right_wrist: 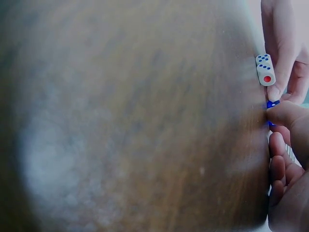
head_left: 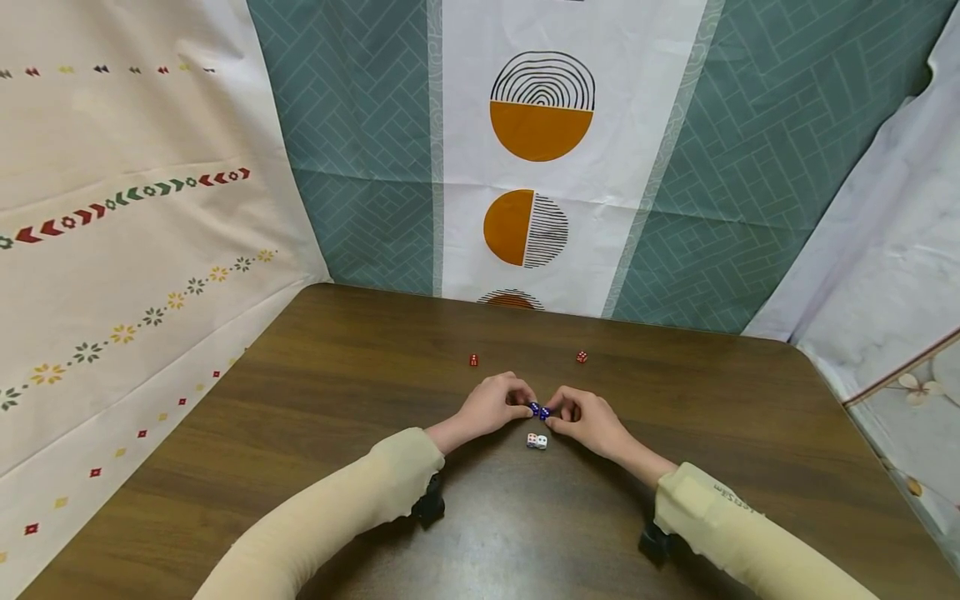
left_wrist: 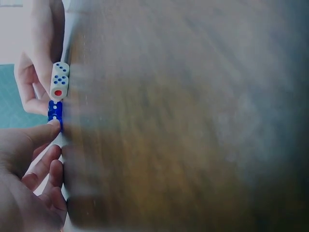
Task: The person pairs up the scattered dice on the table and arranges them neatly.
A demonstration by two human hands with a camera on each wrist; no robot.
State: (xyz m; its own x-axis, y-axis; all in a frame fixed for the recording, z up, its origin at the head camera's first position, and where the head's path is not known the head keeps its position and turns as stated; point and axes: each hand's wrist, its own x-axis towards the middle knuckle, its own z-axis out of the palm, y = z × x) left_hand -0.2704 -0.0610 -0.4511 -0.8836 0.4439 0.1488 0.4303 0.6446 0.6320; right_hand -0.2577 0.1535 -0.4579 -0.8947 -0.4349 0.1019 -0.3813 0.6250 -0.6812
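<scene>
Two blue dice meet side by side near the middle of the table. My left hand (head_left: 491, 405) pinches the left blue die (head_left: 534, 407) between thumb and fingers. From the other side, my right hand (head_left: 592, 423) pinches the right blue die (head_left: 544, 413). Just nearer to me, a white die with red pips showing (head_left: 532, 440) stands against a second white die (head_left: 542, 442). In the left wrist view the thumb of my left hand (left_wrist: 24, 164) presses a blue die (left_wrist: 54, 108). In the right wrist view my right hand (right_wrist: 292, 159) mostly covers the blue dice.
Beyond my hands, a red die (head_left: 473, 360) lies to the left and another red die (head_left: 581, 357) to the right, well apart. The brown wooden table (head_left: 360, 350) ends at a patterned curtain (head_left: 375, 150) at the back.
</scene>
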